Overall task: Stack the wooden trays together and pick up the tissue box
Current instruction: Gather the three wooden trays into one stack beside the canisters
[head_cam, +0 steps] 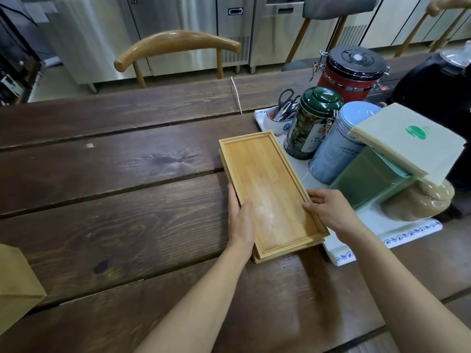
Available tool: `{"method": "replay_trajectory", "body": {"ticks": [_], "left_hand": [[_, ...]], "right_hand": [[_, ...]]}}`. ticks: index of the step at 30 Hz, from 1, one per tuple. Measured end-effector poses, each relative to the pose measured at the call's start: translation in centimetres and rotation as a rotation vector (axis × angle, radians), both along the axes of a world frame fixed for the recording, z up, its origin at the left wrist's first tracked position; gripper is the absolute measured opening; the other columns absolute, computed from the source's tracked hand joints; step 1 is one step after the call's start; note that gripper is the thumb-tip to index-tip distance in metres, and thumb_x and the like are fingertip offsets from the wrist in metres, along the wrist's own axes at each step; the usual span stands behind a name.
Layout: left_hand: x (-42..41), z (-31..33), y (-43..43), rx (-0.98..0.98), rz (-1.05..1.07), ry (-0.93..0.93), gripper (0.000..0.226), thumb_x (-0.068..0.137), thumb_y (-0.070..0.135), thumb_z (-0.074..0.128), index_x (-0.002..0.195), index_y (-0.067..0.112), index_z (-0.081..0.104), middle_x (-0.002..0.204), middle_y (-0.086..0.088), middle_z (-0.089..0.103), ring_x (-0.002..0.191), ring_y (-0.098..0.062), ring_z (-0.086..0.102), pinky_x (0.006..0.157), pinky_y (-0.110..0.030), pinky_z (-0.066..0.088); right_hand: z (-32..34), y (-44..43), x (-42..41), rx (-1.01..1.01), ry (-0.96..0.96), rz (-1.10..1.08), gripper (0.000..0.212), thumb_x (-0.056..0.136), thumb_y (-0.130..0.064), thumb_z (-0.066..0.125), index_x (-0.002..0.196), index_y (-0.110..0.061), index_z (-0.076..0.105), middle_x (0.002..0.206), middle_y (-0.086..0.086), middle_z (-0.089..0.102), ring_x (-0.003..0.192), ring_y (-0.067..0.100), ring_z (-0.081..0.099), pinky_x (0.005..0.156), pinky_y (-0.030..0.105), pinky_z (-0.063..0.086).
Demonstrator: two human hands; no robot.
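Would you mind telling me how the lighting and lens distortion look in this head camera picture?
Head view: bright glare streaks the steel cabinets; soft sheen on the top wooden tray; wide-angle lens bows the table planks and stretches the forearms; the napkin stack is slightly soft.

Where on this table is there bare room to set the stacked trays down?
Bare dark wooden tabletop lies left of the stacked light wooden trays, up to the white cord. The white patterned tray on the right is crowded with tins.

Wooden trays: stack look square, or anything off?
Slightly off. The top wooden tray sits a little askew on the lower tray, whose edge peeks out along the left and near sides. Both hands grip the long edges.
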State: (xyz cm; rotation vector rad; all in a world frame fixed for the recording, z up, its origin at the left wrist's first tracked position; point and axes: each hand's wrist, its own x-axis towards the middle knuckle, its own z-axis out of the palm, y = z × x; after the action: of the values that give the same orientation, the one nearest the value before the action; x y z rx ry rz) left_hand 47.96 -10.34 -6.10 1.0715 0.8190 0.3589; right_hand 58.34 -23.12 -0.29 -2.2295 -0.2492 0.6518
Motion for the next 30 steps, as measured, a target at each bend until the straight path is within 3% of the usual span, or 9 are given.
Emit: {"method": "replay_trajectory", "body": {"ticks": [3,8,16,30], "left_hand": [[0.0,-0.2,0.0,0.017,-0.007,0.003,0.062,0.095,0.023,0.039,0.149,0.041,0.014,0.158,0.004,0.027,0.143,-0.019,0.028,0.117,-0.05,0.024],[0.2,-0.2,-0.1,0.019,-0.014,0.0,0.061,0.097,0.024,0.038,0.149,0.041,0.011,0.159,0.006,0.023,0.144,-0.018,0.025,0.118,-0.049,0.022],[0.0,0.0,0.0,-0.014,-0.002,-0.034,0.061,0.099,0.019,0.036,0.151,0.038,0.011,0.159,0.003,0.025,0.144,-0.019,0.027,0.118,-0.049,0.022],[0.0,0.4,-0.1,-0.06,0.028,-0.077,0.062,0.098,0.015,0.037,0.151,0.035,0.012,0.158,0.0,0.026,0.143,-0.021,0.028,0.118,-0.049,0.022]], "right_hand": [[0.2,-0.2,0.0,0.048,0.049,-0.022,0.035,0.086,-0.001,0.058,0.121,-0.001,0.058,0.106,0.01,0.067,0.095,0.022,0.063,0.09,0.035,0.049],[0.1,0.2,-0.3,0.021,0.008,-0.036,0.033,0.088,-0.005,0.056,0.121,-0.005,0.059,0.106,0.007,0.067,0.1,0.022,0.062,0.094,0.039,0.048],[0.0,0.3,-0.6,0.034,0.009,-0.058,0.029,0.091,-0.01,0.053,0.118,-0.007,0.062,0.097,0.004,0.067,0.089,0.02,0.062,0.083,0.034,0.048],[0.1,0.4,-1.1,0.013,-0.014,-0.041,0.023,0.093,-0.014,0.05,0.105,-0.005,0.067,0.105,0.021,0.069,0.099,0.039,0.062,0.091,0.051,0.047]]}}
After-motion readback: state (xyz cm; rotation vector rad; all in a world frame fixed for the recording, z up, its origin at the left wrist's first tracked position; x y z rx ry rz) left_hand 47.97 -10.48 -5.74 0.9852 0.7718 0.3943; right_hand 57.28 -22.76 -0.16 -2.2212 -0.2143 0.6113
